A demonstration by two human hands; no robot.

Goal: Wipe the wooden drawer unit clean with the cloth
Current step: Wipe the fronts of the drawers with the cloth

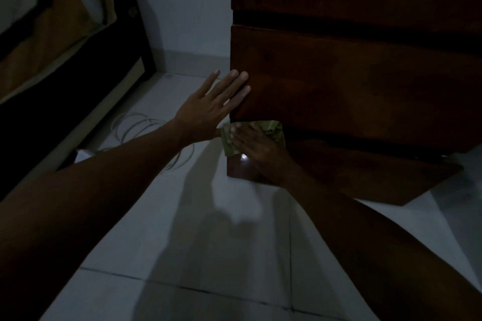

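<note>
Pressing cloth point(273, 130) against drawer unit point(352, 81)

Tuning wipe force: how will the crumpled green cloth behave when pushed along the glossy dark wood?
The crumpled green cloth looks floppy: it wrinkles around the right hand, so it will probably bunch unless pinned flat. The glossy dark wooden drawer unit shows a glare spot, so it likely slides easily.

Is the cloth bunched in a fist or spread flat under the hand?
Spread flat. The green cloth lies pressed against the drawer unit's lower front under the open right hand, edges showing around the fingers.
</note>
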